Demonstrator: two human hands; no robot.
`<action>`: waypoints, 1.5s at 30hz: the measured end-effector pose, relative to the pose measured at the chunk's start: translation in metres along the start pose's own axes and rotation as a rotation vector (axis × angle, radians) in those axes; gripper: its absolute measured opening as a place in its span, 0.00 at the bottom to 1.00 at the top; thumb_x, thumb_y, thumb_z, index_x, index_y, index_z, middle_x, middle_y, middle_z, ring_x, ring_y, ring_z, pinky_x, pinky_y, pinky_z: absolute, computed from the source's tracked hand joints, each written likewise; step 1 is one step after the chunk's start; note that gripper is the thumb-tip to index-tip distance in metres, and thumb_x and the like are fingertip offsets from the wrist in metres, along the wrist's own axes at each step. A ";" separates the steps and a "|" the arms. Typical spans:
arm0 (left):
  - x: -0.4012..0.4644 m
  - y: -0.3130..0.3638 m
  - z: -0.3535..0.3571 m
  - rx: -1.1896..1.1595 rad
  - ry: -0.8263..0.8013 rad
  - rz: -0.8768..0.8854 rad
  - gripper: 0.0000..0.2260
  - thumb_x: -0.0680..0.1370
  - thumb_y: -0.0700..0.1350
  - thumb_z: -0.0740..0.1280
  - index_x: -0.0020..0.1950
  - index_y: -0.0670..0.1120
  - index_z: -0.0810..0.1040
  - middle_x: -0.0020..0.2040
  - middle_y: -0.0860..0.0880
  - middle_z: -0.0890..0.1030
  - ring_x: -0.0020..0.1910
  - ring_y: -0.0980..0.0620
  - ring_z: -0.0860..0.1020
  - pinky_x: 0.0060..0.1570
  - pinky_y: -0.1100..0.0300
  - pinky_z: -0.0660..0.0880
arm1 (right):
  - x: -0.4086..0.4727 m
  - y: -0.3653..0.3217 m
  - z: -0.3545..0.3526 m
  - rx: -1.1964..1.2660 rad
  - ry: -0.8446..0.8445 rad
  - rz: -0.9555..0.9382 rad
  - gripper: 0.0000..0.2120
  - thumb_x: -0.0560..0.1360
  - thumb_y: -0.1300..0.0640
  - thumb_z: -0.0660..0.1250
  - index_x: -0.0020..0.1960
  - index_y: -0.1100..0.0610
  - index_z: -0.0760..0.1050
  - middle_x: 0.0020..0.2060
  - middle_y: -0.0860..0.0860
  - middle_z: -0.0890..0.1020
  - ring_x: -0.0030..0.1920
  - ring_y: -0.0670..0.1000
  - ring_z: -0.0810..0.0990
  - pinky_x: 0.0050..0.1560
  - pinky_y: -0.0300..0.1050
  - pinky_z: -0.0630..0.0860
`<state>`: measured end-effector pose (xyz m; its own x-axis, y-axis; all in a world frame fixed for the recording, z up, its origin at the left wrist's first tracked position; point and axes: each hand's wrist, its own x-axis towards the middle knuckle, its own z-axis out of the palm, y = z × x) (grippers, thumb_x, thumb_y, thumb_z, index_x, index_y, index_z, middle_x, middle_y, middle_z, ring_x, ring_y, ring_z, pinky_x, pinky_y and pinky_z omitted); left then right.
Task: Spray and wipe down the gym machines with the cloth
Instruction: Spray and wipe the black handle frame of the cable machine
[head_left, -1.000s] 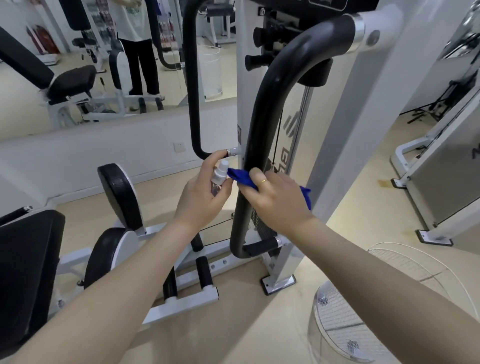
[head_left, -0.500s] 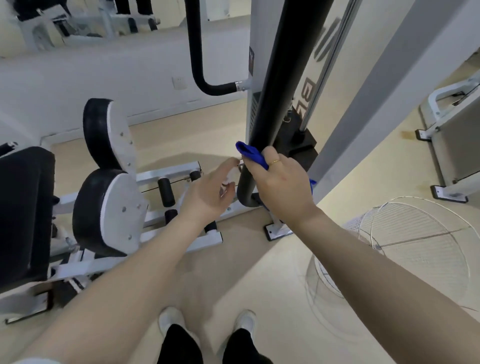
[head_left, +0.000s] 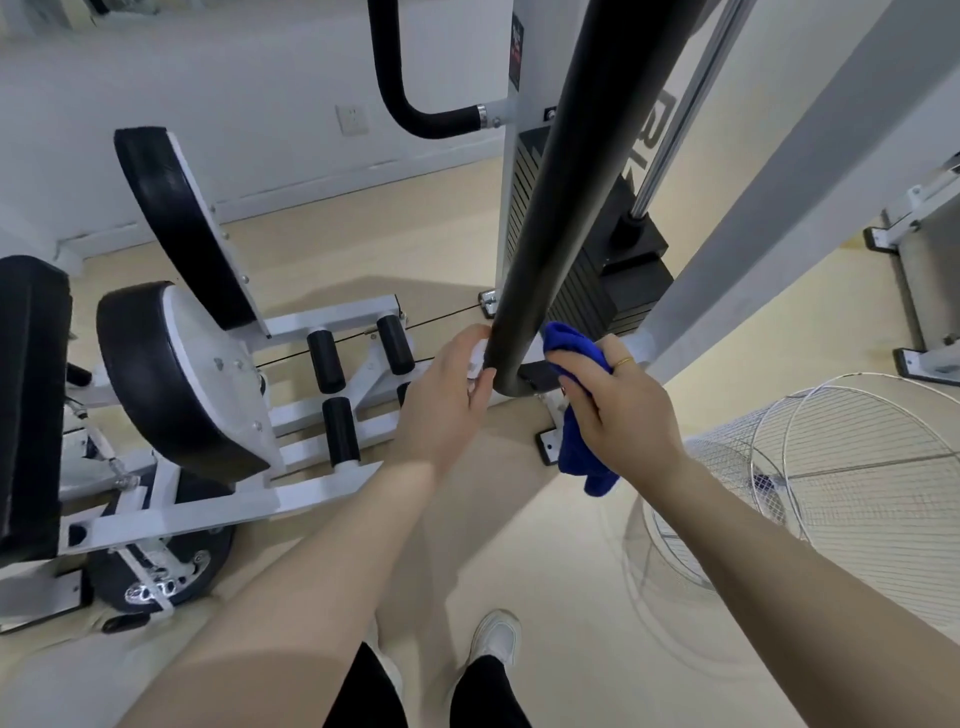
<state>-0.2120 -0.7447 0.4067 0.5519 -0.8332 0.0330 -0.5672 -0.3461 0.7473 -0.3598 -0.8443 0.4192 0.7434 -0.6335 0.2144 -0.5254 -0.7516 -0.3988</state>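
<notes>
Partly hidden spray bottle (head_left: 475, 358); cloth (head_left: 579, 410) bunched.

We note right hand (head_left: 621, 410) gripping blue cloth (head_left: 574, 353) against lower end of black padded bar (head_left: 561, 208). Left hand (head_left: 447, 400) curled round small white spray bottle (head_left: 477, 359), just left of bar. Weight stack (head_left: 608, 280) behind; wire fan guard (head_left: 852, 478) on floor at right.

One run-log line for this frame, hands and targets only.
left hand: holds spray bottle | right hand: grips blue cloth | cloth at lower end of black padded bar
</notes>
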 end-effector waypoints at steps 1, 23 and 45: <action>-0.001 -0.002 0.002 0.003 -0.007 -0.009 0.15 0.80 0.44 0.61 0.66 0.53 0.67 0.45 0.54 0.74 0.34 0.60 0.74 0.41 0.61 0.70 | -0.001 -0.001 0.001 0.019 -0.003 0.011 0.17 0.76 0.53 0.53 0.56 0.56 0.77 0.42 0.55 0.76 0.29 0.51 0.72 0.29 0.40 0.72; -0.004 -0.029 0.001 -0.097 0.031 -0.209 0.34 0.76 0.39 0.62 0.76 0.51 0.48 0.66 0.41 0.71 0.47 0.49 0.78 0.47 0.59 0.73 | 0.014 -0.059 0.050 -0.764 -0.196 -0.331 0.18 0.72 0.68 0.52 0.51 0.59 0.78 0.50 0.56 0.77 0.41 0.54 0.78 0.41 0.46 0.73; -0.032 -0.060 -0.022 -0.012 -0.218 0.062 0.30 0.80 0.46 0.59 0.64 0.70 0.41 0.53 0.53 0.72 0.38 0.58 0.73 0.44 0.57 0.71 | 0.011 -0.035 0.047 -0.585 0.123 -0.336 0.22 0.71 0.70 0.53 0.57 0.58 0.78 0.40 0.57 0.79 0.29 0.54 0.73 0.29 0.43 0.69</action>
<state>-0.1824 -0.6885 0.3755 0.3699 -0.9269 -0.0641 -0.5883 -0.2871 0.7560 -0.3137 -0.8165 0.3940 0.8708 -0.3391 0.3559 -0.4375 -0.8648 0.2464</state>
